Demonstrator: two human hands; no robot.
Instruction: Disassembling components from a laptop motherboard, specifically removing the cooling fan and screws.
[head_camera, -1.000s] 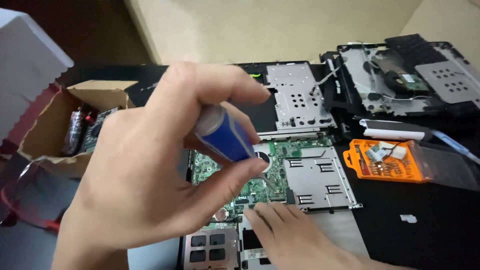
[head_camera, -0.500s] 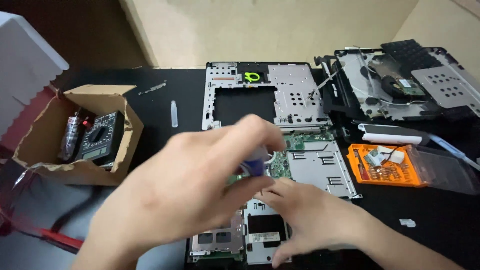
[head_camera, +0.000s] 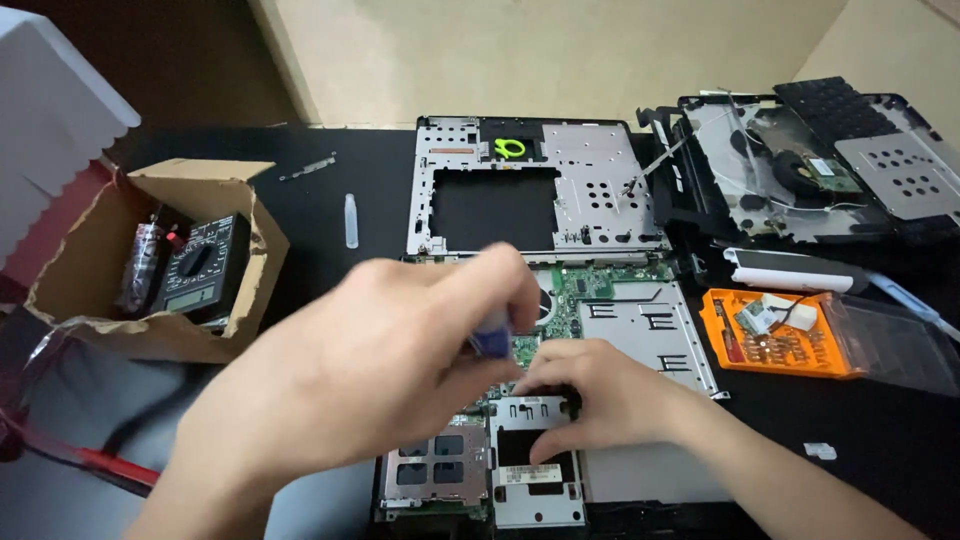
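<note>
The left hand (head_camera: 360, 390) has been brought down since the earlier frames, and the blue screwdriver (head_camera: 492, 335) held in it now points at the green board (head_camera: 590, 290) in the middle of the frame. The right hand (head_camera: 600, 395) has been slid up to meet it. It looks like a screw on the board is being worked.

At the left, a meter (head_camera: 198, 265) is seen in a torn cardboard box (head_camera: 150, 330). The screwdriver handle is wrapped tight by the left fingers. Beside it, the right fingertips are pressed flat and spread on a metal card slot (head_camera: 535, 470); nothing is held. Above, a silver frame (head_camera: 590, 190) lies on the black table (head_camera: 320, 210). At the right, an orange bit case (head_camera: 770, 335) lies open.
</note>
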